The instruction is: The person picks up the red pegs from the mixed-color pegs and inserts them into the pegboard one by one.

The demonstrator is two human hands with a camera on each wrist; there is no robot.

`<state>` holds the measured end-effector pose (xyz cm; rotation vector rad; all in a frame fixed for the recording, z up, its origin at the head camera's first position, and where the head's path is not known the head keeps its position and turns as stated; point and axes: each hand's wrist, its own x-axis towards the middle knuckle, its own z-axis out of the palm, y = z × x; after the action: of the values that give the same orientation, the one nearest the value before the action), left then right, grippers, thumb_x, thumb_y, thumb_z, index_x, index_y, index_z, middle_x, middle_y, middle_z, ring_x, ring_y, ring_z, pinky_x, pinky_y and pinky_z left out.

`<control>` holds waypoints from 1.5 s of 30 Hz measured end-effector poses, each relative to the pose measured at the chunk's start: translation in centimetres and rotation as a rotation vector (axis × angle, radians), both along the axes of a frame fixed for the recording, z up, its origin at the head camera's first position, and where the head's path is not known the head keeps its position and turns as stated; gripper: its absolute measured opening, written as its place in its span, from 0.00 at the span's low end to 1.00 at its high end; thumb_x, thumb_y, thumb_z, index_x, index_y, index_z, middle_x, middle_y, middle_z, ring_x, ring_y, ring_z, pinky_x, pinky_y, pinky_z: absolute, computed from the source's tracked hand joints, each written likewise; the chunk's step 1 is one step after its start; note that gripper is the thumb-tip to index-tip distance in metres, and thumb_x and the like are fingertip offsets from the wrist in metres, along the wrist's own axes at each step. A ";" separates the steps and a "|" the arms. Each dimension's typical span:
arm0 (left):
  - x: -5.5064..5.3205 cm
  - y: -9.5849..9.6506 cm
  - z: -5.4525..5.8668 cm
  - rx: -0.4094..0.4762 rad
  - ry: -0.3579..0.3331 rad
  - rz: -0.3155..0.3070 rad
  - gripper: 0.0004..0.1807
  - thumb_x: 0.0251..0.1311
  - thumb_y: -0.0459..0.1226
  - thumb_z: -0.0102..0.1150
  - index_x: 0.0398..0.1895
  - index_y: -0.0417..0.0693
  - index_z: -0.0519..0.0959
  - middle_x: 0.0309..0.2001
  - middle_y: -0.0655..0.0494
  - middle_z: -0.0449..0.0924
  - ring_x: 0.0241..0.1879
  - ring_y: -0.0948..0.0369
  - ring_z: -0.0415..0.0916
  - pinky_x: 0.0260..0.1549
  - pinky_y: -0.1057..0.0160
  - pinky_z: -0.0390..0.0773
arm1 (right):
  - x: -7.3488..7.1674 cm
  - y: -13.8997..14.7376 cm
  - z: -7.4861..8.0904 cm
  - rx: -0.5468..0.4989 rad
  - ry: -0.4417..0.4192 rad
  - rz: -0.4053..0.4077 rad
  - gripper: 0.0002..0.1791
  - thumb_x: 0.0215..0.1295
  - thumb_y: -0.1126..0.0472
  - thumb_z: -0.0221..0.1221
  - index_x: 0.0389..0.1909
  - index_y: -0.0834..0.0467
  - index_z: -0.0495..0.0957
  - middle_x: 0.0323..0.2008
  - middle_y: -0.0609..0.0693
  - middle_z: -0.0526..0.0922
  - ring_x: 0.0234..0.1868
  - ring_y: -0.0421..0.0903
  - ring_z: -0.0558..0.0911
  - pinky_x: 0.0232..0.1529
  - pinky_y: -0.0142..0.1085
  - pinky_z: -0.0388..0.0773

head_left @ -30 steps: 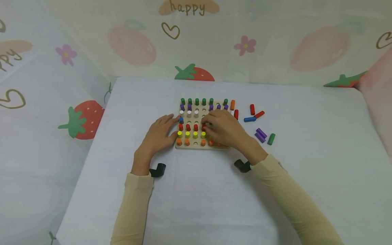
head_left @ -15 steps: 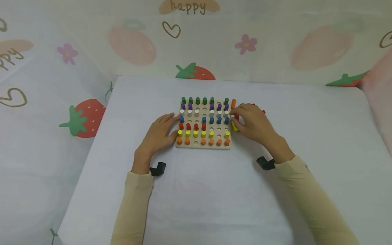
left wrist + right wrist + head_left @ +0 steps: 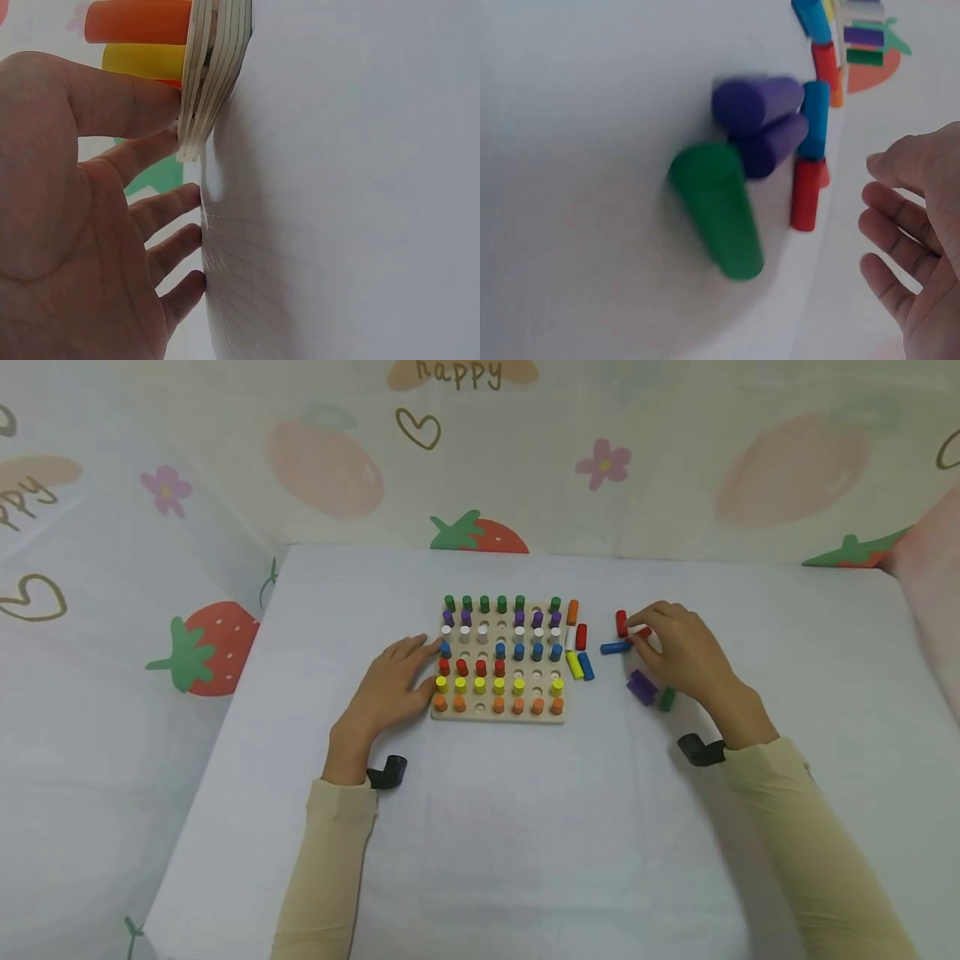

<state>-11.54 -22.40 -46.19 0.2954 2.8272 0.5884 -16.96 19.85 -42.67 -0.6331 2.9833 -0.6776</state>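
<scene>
A wooden pegboard (image 3: 495,719) carries rows of upright pegs in green, purple, white, blue, red, yellow and orange, with several bare holes among them. My left hand (image 3: 386,689) rests at its left side. In the left wrist view, the thumb and a finger touch the board's edge (image 3: 210,60), the other fingers spread on the tabletop. To the right, my right hand (image 3: 693,652) hovers over loose pegs, fingers loosely bent and nothing visible between them. Closest to its fingertips are a red peg (image 3: 639,633) and a blue peg (image 3: 615,647). A green peg (image 3: 720,214) lies near two purple pegs (image 3: 772,124).
Along the board's right edge lie loose pegs: orange (image 3: 573,612), white (image 3: 571,637), red (image 3: 581,637), yellow (image 3: 574,665) and blue (image 3: 586,666). Another red peg (image 3: 621,623) lies farther right. The white tabletop (image 3: 495,835) meets a printed cloth backdrop (image 3: 525,468) behind.
My right hand has moved right, off the board and past the pegs at its edge, to the farther loose pegs. A blue peg it was covering now shows in the board. The left hand stays put.
</scene>
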 end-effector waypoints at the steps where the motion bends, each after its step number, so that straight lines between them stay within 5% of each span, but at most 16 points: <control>1: -0.1 0.0 0.0 -0.002 0.000 0.000 0.35 0.75 0.47 0.49 0.84 0.55 0.61 0.85 0.46 0.56 0.85 0.44 0.50 0.85 0.39 0.51 | -0.2 0.2 0.0 0.008 -0.007 0.002 0.16 0.71 0.67 0.62 0.57 0.64 0.83 0.58 0.65 0.84 0.62 0.66 0.79 0.67 0.64 0.76; 11: -0.4 -0.2 0.0 0.000 0.005 0.010 0.36 0.74 0.47 0.49 0.84 0.55 0.60 0.85 0.46 0.56 0.86 0.44 0.50 0.85 0.39 0.50 | -1.5 1.4 -1.0 0.080 -0.053 0.008 0.18 0.72 0.67 0.60 0.61 0.64 0.82 0.62 0.66 0.83 0.66 0.67 0.78 0.71 0.66 0.73; 45: -0.2 0.0 -0.2 0.016 0.000 -0.004 0.36 0.74 0.46 0.49 0.84 0.55 0.60 0.85 0.45 0.55 0.86 0.43 0.49 0.85 0.39 0.49 | -0.3 2.7 -1.8 0.113 -0.131 -0.081 0.15 0.72 0.62 0.64 0.53 0.66 0.84 0.52 0.67 0.85 0.53 0.64 0.83 0.57 0.60 0.80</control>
<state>-11.73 -22.42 -46.42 0.3040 2.8227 0.6103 -17.26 22.55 -44.45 -0.4452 2.9130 -0.5270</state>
